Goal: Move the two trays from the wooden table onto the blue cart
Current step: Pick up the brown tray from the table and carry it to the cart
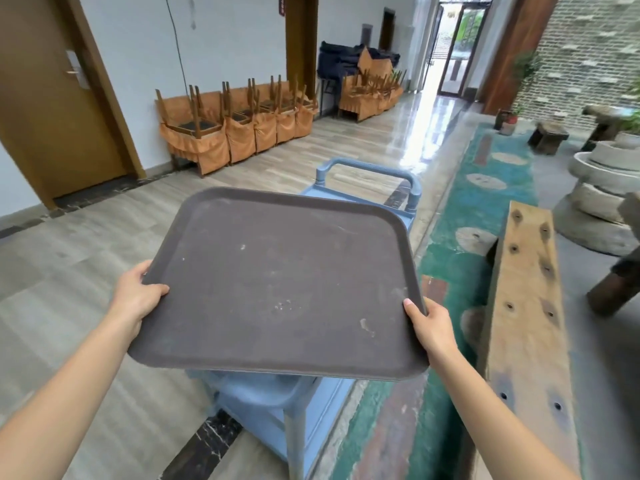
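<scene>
A large dark brown tray (277, 282) hangs in the air, held at both near corners and tilted slightly down to the left. My left hand (136, 296) grips its left edge with the thumb on top. My right hand (429, 323) grips its right near corner. Directly beneath the tray stands the blue cart (277, 400); its handle (367, 168) shows beyond the tray's far edge. The tray hides most of the cart's top. I see only one tray in view.
A long wooden plank bench (526, 306) runs along the right, beside a green painted floor strip. Stone millstones (602, 188) stand at the far right. Stacked orange-covered chairs (235, 123) line the far wall. A wooden door (45, 98) is at the left.
</scene>
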